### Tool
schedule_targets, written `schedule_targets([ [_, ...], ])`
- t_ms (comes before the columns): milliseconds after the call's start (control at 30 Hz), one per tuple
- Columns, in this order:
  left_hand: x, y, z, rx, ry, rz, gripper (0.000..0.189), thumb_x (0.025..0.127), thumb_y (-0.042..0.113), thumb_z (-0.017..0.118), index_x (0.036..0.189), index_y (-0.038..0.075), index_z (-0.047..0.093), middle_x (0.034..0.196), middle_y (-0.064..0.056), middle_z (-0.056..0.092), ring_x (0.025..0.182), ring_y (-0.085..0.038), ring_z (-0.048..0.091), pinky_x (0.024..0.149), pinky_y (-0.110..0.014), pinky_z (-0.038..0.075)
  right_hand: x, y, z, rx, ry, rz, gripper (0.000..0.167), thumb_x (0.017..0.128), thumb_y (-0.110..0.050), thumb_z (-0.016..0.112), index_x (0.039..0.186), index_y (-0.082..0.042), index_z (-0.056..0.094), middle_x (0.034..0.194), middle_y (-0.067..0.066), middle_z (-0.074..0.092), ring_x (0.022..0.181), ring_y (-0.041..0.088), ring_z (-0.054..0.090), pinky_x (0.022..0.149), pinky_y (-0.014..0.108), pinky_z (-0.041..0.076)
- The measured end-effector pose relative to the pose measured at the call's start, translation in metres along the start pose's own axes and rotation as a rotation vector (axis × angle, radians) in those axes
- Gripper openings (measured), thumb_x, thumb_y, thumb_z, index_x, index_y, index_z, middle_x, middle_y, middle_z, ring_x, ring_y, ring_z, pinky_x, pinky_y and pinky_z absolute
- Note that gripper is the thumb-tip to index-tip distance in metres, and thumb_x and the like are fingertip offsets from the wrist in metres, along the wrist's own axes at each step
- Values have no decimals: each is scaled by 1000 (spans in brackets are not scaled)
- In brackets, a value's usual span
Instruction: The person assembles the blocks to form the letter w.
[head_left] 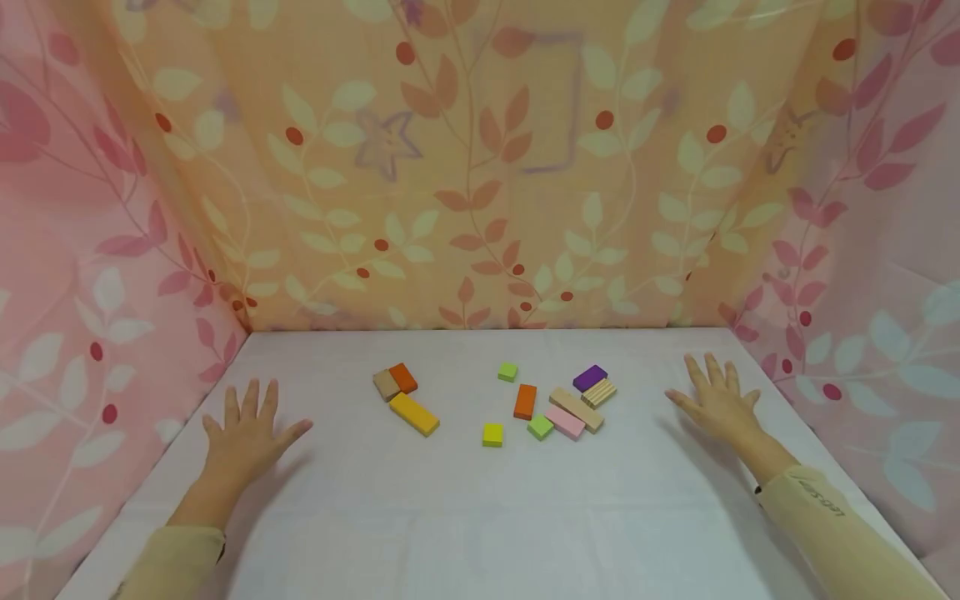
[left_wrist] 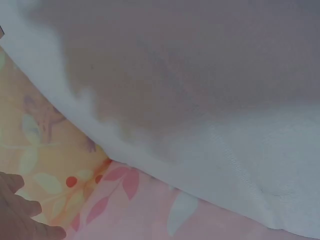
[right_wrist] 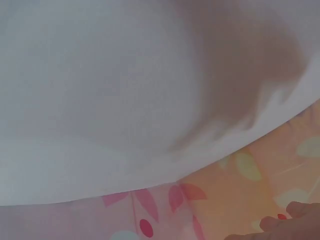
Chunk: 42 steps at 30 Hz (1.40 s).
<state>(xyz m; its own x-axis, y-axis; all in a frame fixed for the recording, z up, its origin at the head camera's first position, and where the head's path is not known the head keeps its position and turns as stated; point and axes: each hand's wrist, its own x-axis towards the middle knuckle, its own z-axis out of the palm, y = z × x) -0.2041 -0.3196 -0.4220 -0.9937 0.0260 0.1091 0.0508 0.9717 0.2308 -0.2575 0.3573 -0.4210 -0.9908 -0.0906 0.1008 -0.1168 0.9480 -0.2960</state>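
My left hand (head_left: 242,433) hovers over the left side of the table with fingers spread, holding nothing. Likewise spread and holding nothing, my right hand (head_left: 718,407) is over the right side. Nearest the left hand, a tan block (head_left: 386,384) touches an orange block (head_left: 402,377), with a long yellow block (head_left: 415,414) just in front. Toward the right hand lie a purple block (head_left: 590,377), a ridged tan block (head_left: 599,392), a long tan block (head_left: 577,409) and a pink block (head_left: 565,422). Fingertips (left_wrist: 30,207) show at the left wrist view's corner, and fingers (right_wrist: 287,225) in the right's.
Near the middle are a second orange block (head_left: 525,402), a small yellow block (head_left: 492,434) and two small green blocks, one at the back (head_left: 507,372). White cloth (head_left: 480,533) covers the table. Patterned curtains (head_left: 480,167) enclose its back and both sides.
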Motion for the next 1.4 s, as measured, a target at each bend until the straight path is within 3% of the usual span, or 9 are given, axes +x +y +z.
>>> schedule_targets([
  [267, 0, 0, 5, -23, 5, 5, 98, 94, 66, 40, 151, -8, 10, 151, -39, 5, 135, -62, -5, 91, -83, 0, -2, -17, 8, 100, 22, -11, 84, 98, -53, 49, 152, 1, 15, 149, 40, 9, 131, 65, 10, 87, 86, 11],
  [433, 8, 7, 9, -75, -3, 10, 94, 97, 62, 41, 150, -9, 12, 149, -40, 11, 133, -63, 4, 92, -82, 9, -4, -25, 14, 279, 39, -56, 79, 98, -37, 57, 149, 10, 19, 144, 44, 18, 128, 63, 22, 95, 77, 22],
  [533, 15, 11, 11, -136, -18, 19, 91, 98, 57, 43, 149, -12, 13, 146, -42, 18, 131, -62, 13, 91, -80, 17, -5, -33, 19, 361, 58, -77, 73, 98, -28, 60, 146, 13, 24, 136, 45, 30, 113, 53, 45, 93, 65, 38],
  [633, 25, 17, 14, -211, -36, 53, 88, 99, 51, 47, 148, -14, 14, 143, -42, 25, 129, -60, 23, 94, -76, 24, -8, -44, 21, 402, 64, -75, 66, 97, -24, 61, 144, 13, 31, 125, 43, 43, 91, 39, 58, 79, 51, 49],
  [767, 40, 27, 17, -285, -77, 104, 81, 99, 42, 53, 148, -13, 20, 141, -42, 32, 128, -58, 30, 100, -69, 26, -12, -59, 25, 443, 16, -65, 61, 97, -22, 61, 143, 9, 35, 112, 32, 52, 85, 27, 58, 71, 38, 50],
  [967, 61, 46, 22, -343, -199, 75, 75, 100, 40, 53, 150, -7, 23, 142, -39, 32, 131, -56, 29, 104, -66, 24, -15, -80, 30, 469, -6, -89, 56, 94, -16, 65, 139, 8, 43, 95, 15, 55, 78, 19, 53, 67, 28, 46],
  [1167, 78, 58, 27, -395, -265, 20, 73, 101, 35, 53, 150, -8, 20, 138, -39, 38, 130, -54, 32, 105, -64, 26, -14, -97, 35, 521, -20, -119, 53, 94, -15, 66, 137, 7, 46, 92, 12, 55, 75, 16, 52, 66, 26, 45],
  [1400, 95, 60, 40, -403, -279, 29, 73, 100, 34, 54, 148, -10, 21, 135, -39, 42, 127, -52, 38, 105, -61, 30, -9, -119, 35, 615, -69, -101, 53, 95, -13, 63, 139, 7, 44, 96, 13, 57, 77, 19, 50, 63, 24, 45],
])
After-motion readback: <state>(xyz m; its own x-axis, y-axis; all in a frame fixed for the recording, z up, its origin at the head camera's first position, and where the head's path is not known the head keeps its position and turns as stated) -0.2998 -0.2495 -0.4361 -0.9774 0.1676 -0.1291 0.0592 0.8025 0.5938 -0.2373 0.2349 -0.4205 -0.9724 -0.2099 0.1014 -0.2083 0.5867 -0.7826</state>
